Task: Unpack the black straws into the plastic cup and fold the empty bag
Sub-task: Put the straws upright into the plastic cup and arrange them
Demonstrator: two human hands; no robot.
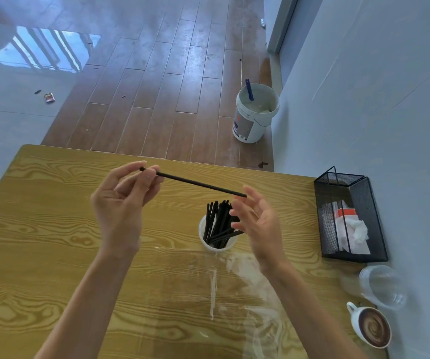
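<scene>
Flat on the table (pixel 40 229), closest to us, lies the clear plastic bag (pixel 208 294). It looks empty and is not folded yet. Just past it stands the plastic cup (pixel 204 240), with many black straws (pixel 217 224) sticking up out of it.

One more straw (pixel 195 182) is held up in the air above the cup. It lies sideways, running from left to right. The left hand (pixel 120 203) pinches its left end between thumb and fingertips. The right hand (pixel 258 224) has loose, spread fingers, and its fingertips just touch the right end. This hand hangs right over the cup, so it is the nearer one.

To go in, I think the straw must tip so its right end points down into the cup.
</scene>
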